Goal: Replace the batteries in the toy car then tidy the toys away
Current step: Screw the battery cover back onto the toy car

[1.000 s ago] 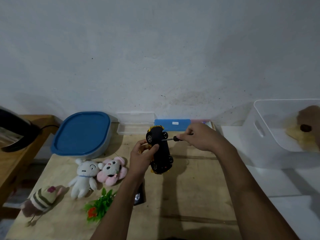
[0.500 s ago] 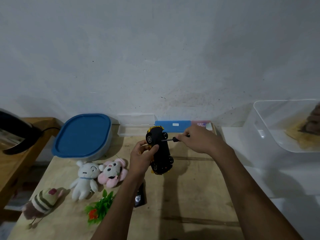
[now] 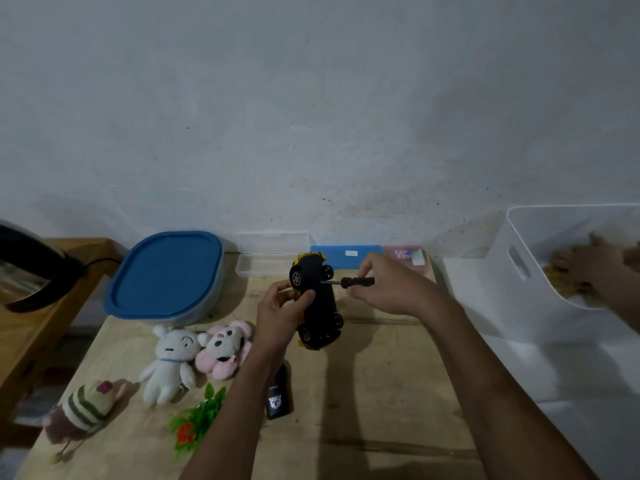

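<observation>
My left hand [image 3: 282, 311] grips a black and yellow toy car [image 3: 318, 299], held above the wooden table [image 3: 381, 393] with its black underside turned to the right. My right hand [image 3: 388, 285] holds a small black-handled screwdriver [image 3: 356, 281] whose tip touches the car's underside near the upper wheels. A black remote control [image 3: 277, 396] lies on the table below my left forearm. A white plush [image 3: 169, 362], a pink plush [image 3: 223, 351], a striped plush [image 3: 83, 410] and a green plastic plant [image 3: 197, 420] lie at the left.
A blue-lidded container [image 3: 166, 275] stands at the back left, with a clear tray [image 3: 263, 263] and a blue box [image 3: 346, 252] along the wall. A white bin [image 3: 526, 282] at the right holds brown plush; another person's hand [image 3: 588, 268] reaches into it. A dark kettle [image 3: 24, 265] sits far left.
Another person's hand has come into the white bin at the right. My hands, the car and the screwdriver stay in nearly the same place.
</observation>
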Action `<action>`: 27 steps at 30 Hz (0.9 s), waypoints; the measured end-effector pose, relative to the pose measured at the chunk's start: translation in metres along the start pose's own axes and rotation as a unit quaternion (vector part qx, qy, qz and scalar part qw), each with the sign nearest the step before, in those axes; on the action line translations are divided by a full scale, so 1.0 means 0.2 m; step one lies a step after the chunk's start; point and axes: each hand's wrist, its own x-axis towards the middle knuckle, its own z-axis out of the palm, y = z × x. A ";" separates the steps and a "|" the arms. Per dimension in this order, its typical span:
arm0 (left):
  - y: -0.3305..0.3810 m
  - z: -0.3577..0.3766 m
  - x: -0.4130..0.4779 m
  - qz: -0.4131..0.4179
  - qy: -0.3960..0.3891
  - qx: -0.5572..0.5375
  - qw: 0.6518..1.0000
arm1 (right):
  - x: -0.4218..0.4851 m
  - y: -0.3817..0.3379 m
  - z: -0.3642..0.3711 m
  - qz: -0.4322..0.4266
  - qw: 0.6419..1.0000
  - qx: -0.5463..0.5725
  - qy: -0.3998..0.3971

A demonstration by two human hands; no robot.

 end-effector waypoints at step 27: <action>0.00 0.02 -0.02 0.008 0.002 0.009 1.000 | 0.03 0.05 -0.01 -0.002 1.000 -0.014 0.019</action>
